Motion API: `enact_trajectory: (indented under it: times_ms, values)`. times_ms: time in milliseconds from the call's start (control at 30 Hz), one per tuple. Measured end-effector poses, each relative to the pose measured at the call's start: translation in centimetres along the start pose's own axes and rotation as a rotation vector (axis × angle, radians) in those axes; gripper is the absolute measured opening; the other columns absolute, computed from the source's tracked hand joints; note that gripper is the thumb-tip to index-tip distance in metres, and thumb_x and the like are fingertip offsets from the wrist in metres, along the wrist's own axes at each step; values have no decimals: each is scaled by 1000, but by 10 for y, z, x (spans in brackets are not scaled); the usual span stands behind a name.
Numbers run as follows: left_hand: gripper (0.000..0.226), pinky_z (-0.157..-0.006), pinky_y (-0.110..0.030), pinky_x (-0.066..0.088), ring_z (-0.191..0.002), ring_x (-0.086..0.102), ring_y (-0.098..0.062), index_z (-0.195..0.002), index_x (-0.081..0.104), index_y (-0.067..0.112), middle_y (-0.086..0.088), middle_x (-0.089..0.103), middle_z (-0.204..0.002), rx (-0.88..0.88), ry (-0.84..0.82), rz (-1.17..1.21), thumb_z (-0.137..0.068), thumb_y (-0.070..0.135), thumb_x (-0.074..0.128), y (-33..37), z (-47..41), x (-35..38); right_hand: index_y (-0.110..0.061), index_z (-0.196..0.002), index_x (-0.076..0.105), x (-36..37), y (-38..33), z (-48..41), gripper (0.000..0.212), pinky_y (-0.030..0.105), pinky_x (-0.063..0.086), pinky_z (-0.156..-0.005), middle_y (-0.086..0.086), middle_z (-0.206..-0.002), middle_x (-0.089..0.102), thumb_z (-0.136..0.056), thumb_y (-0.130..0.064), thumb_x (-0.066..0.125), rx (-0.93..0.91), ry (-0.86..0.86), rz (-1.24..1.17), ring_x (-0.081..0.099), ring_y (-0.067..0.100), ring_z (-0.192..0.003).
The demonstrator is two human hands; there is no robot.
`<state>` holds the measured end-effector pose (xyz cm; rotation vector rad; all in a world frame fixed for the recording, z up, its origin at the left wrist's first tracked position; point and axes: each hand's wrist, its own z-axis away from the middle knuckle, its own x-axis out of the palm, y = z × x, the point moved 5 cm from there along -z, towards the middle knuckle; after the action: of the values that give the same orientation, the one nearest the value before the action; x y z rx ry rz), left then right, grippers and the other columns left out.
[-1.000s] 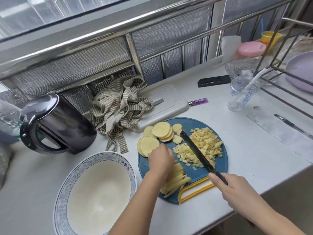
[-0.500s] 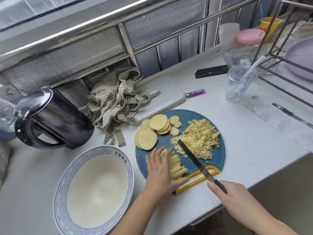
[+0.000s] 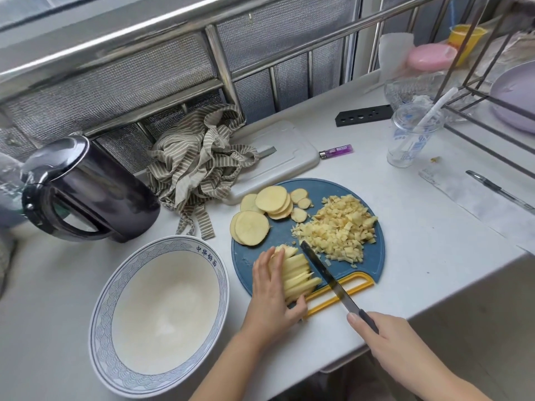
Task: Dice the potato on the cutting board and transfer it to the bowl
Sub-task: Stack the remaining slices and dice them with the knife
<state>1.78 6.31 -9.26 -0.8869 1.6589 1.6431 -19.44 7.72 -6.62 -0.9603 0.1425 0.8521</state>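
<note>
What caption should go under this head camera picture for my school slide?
Left hand steadies potato sticks on the blue cutting board while the right hand holds the knife beside them.

Left grip [image 3: 272, 287]: lower centre of the frame, palm down. Fingers straight and together along the left side of the potato strips [image 3: 298, 270], thumb set across their near end. Bare forearm enters from the bottom edge.

Right grip [image 3: 388, 340]: lower right. Fingers curled round the handle of the knife [image 3: 333, 280], one fingertip extended forward along it. Bare forearm enters from the bottom right corner.
</note>
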Motion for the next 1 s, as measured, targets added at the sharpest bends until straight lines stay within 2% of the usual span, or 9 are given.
enact_trajectory:
  times_ms: [133, 233, 333, 500, 700, 833, 933, 1000]
  values:
    - [91, -121, -45, 3, -146, -14, -14, -153, 6, 25, 13, -9, -154, 11, -7, -48, -79, 54, 49, 0, 1, 2, -17, -68, 44, 15, -1, 1, 46, 25, 33, -59, -4, -65, 47, -96, -53, 40, 7, 10, -21, 46, 9, -62]
    - [100, -118, -38, -10, -144, -21, -9, -153, 2, 31, 13, -14, -155, -5, -1, -111, -75, 75, 47, -3, -2, 2, -16, -68, 43, 17, -4, 3, 47, 25, 34, -60, -3, -66, 49, -96, -53, 39, 22, 26, -40, 47, 9, -62]
    - [101, -118, -34, 1, -144, -9, -10, -152, 5, 36, 11, -6, -155, -27, 2, -108, -70, 81, 45, -7, -7, 1, -16, -67, 40, 15, -8, 2, 48, 25, 32, -58, -4, -65, 46, -96, -53, 37, 13, 40, -23, 45, 9, -61]
    - [89, -113, -32, 17, -138, 17, -16, -147, 25, 31, -3, 28, -147, -31, 109, -29, -71, 67, 55, -5, -9, 7, -18, -68, 43, 11, -20, -5, 48, 21, 31, -55, -5, -67, 49, -97, -55, 33, -30, 61, 101, 46, 8, -62]
    - [85, -109, -40, 31, -133, 32, -26, -144, 31, 25, -6, 34, -141, -51, 242, -24, -72, 61, 59, -4, -3, 10, -21, -77, 50, 17, -26, -14, 47, 22, 37, -61, -3, -76, 59, -98, -57, 29, -76, 91, 235, 57, 13, -76]
    - [82, -107, -39, 33, -132, 32, -24, -144, 34, 26, -5, 32, -142, -21, 281, -40, -74, 61, 60, -2, -1, 9, -23, -83, 52, 22, -29, -19, 45, 29, 46, -73, -3, -83, 62, -97, -58, 27, -98, 109, 284, 60, 16, -84]
    - [77, -109, -47, 35, -133, 31, -28, -144, 38, 27, -7, 34, -142, -4, 297, -109, -77, 59, 57, -2, -1, 10, -25, -77, 49, 19, -29, -18, 43, 26, 42, -68, -5, -76, 59, -97, -57, 29, -114, 99, 264, 58, 14, -79]
    - [77, -115, -52, 20, -136, 28, -33, -144, 40, 23, -10, 36, -144, -10, 304, -223, -78, 61, 53, -3, -1, 13, -23, -70, 45, 13, -28, -15, 46, 23, 38, -63, -4, -69, 55, -97, -57, 30, -124, 109, 216, 55, 12, -73]
